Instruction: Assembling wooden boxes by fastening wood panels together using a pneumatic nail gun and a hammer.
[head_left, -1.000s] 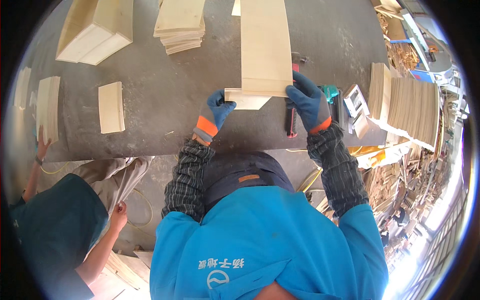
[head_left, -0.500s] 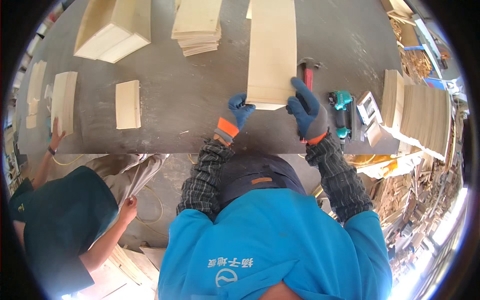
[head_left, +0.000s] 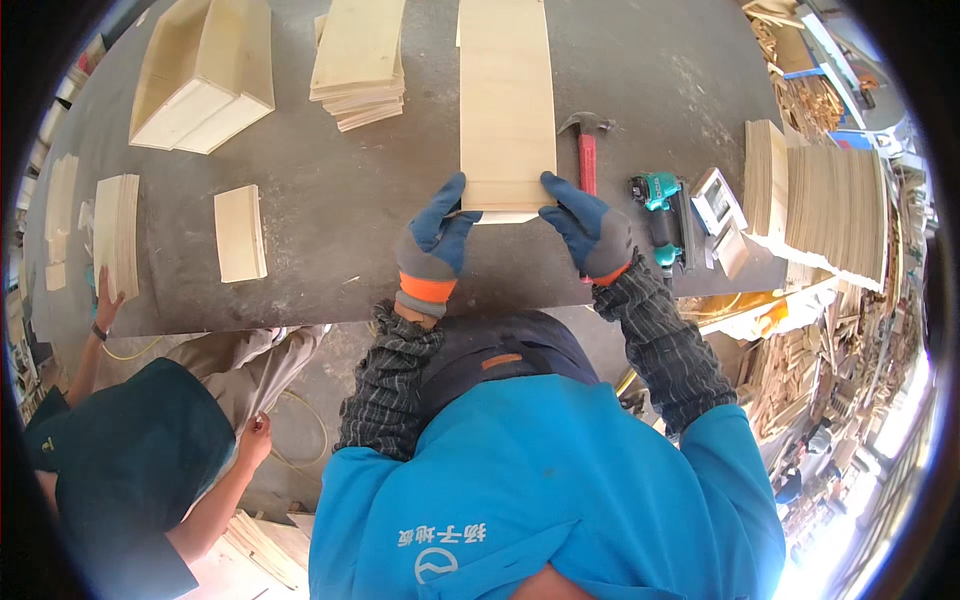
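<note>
A long pale wooden panel (head_left: 507,100) lies lengthwise in front of me, running away to the top of the picture. At its near end a crosswise seam and a lighter strip show; what is underneath is hidden. My left hand (head_left: 434,245), in a blue and grey glove with an orange cuff, grips the near left corner, thumb and fingers closed on it. Gloved alike, my right hand (head_left: 592,232) holds the near right corner with bent fingers. Just beyond my right hand lies a claw hammer (head_left: 587,165) with a red handle.
On the dark table (head_left: 330,210) are a teal nail gun (head_left: 662,215), a wooden box (head_left: 205,80), a stack of thin boards (head_left: 360,50), and a small board stack (head_left: 240,233). More boards (head_left: 835,210) stand at right. A co-worker's hand (head_left: 107,300) touches a board stack (head_left: 118,235) at left.
My left hand has turned and moved up the panel's near left corner, thumb and fingers now on it. My right hand has closed in on the right corner. The whole view has shifted slightly.
</note>
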